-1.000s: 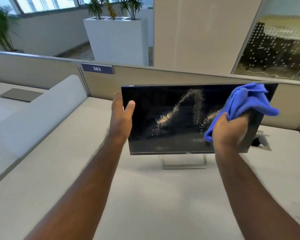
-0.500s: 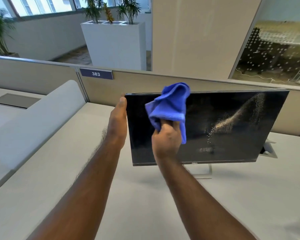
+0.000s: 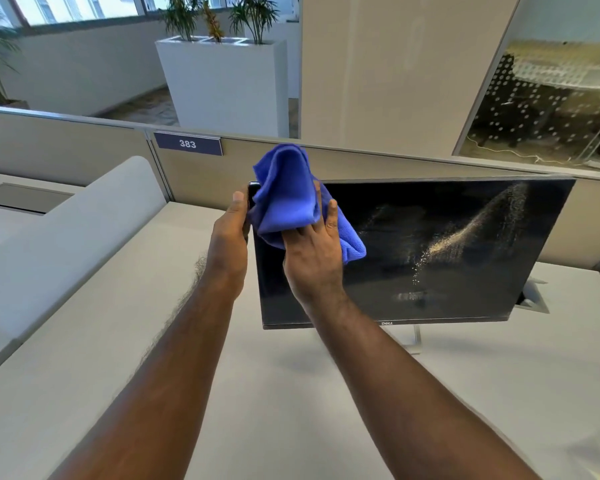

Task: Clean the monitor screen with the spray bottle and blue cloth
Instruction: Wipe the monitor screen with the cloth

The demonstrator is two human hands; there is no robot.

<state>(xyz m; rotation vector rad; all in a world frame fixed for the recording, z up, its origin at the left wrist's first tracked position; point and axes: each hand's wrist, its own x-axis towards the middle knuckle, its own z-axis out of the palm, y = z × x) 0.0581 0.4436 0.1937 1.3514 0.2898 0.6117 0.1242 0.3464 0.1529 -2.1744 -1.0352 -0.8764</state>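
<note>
A black monitor (image 3: pixel 465 271) stands on the beige desk (image 3: pixel 291 410), its dark screen streaked with pale spray droplets at centre right. My left hand (image 3: pixel 231 244) grips the monitor's left edge, thumb up along the bezel. My right hand (image 3: pixel 314 258) presses a bunched blue cloth (image 3: pixel 288 199) against the screen's upper left corner, fingers spread over it. The cloth sticks up above the monitor's top edge. No spray bottle is in view.
A beige partition (image 3: pixel 361 161) with a "383" label (image 3: pixel 187 144) runs behind the monitor. A low padded divider (image 3: pixel 66 237) borders the desk on the left. A cable hatch (image 3: pixel 530 299) sits behind the monitor's right side. A white planter (image 3: pixel 222 81) stands beyond the partition.
My right hand has swept the blue cloth from the screen's right side across to its upper left corner. The left hand has kept its hold on the left edge.
</note>
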